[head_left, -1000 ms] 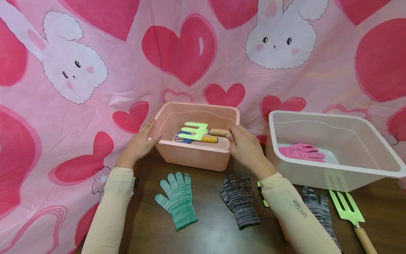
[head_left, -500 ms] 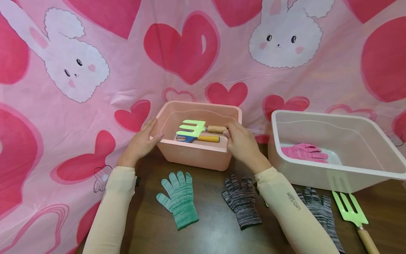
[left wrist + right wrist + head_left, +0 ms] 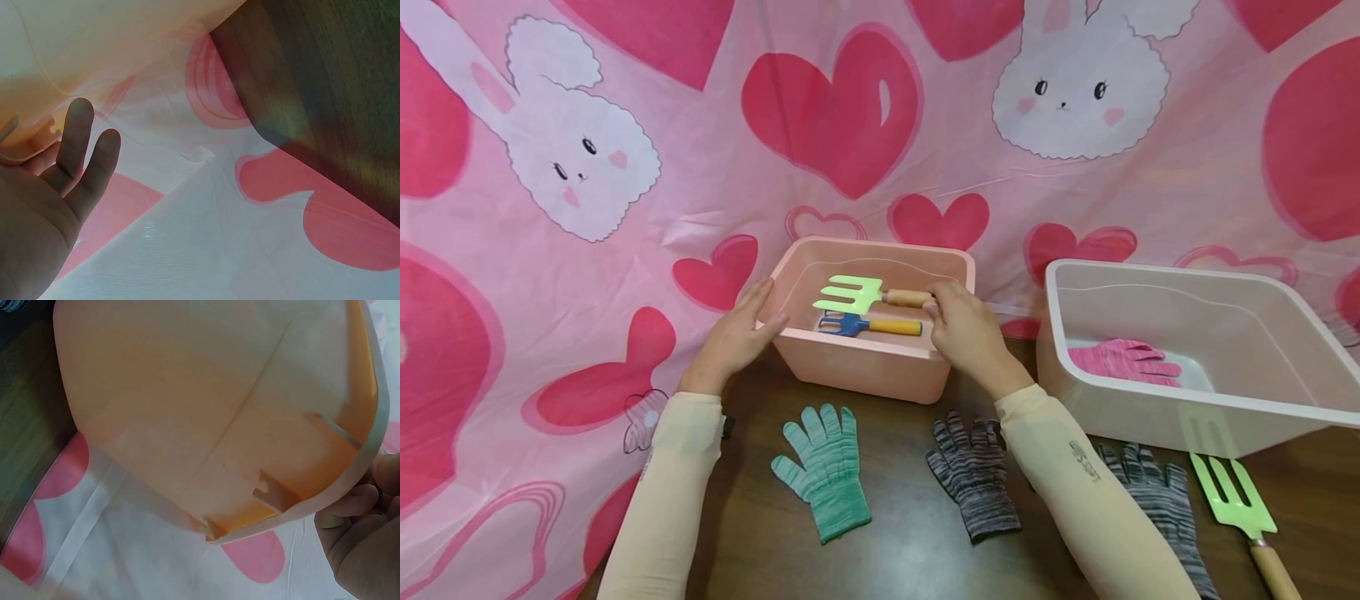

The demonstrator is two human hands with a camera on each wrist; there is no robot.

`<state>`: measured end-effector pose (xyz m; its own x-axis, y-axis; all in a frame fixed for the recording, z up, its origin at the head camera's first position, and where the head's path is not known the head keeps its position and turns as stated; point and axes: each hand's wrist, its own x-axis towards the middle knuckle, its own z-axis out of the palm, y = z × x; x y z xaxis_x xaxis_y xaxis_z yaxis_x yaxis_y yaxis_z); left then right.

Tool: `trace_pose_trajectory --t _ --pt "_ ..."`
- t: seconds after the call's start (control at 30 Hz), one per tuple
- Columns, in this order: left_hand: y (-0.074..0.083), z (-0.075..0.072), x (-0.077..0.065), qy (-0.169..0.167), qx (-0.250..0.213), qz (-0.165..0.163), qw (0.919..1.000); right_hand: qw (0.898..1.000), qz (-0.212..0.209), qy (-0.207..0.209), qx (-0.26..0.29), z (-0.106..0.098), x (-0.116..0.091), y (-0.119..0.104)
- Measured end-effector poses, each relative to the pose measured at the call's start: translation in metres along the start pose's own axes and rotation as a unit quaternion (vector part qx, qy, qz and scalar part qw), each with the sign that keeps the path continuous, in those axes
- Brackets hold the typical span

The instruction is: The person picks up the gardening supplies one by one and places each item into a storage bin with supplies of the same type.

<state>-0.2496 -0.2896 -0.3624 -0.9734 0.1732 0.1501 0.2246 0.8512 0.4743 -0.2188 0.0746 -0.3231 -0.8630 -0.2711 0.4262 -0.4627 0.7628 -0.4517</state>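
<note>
My right hand (image 3: 973, 342) grips the wooden handle of a hand fork with light-green tines (image 3: 869, 293), held over the pink bin (image 3: 857, 367) with its tines pointing left. Inside that bin lies a smaller blue hand fork (image 3: 852, 324) with a yellow handle. At the bin's left front corner rests my left hand (image 3: 726, 343), its thumb by the front rim and its fingers along the left side. The left wrist view shows two outer fingers (image 3: 78, 134) extended below the rim. In the right wrist view, curled fingers (image 3: 350, 515) are beside the rim and the fork is hidden.
A teal glove (image 3: 827, 475) and a dark striped glove (image 3: 973, 479) lie before the bin. To the right, a beige bin (image 3: 1150, 408) holds a pink glove (image 3: 1123, 362). A grey striped glove (image 3: 1172, 508) and another green fork (image 3: 1240, 500) lie before it.
My right hand has shifted slightly left and up with the green fork, uncovering more of the blue fork beneath. The left hand has stayed at the bin's corner.
</note>
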Motion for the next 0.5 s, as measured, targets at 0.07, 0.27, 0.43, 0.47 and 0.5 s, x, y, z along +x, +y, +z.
trace_pose_trajectory --t 0.07,0.27,0.43,0.47,0.5 --pt "0.000 0.000 0.000 -0.001 -0.001 -0.003 1.0000 1.000 0.001 -0.001 -0.001 0.001 0.001 0.000" --pt "0.000 0.000 0.001 -0.002 0.000 -0.003 1.0000 1.000 0.003 -0.006 -0.005 0.004 0.006 0.000" --pt "0.001 0.000 0.001 0.001 0.002 0.002 1.0000 1.000 0.003 -0.001 -0.008 0.009 0.011 0.002" --pt "0.001 0.000 0.001 0.001 0.002 0.002 1.0000 1.000 0.003 -0.001 -0.008 0.010 0.012 0.002" --pt "0.001 0.000 0.001 0.001 0.002 0.001 1.0000 1.000 0.003 -0.001 -0.008 0.011 0.012 0.002"
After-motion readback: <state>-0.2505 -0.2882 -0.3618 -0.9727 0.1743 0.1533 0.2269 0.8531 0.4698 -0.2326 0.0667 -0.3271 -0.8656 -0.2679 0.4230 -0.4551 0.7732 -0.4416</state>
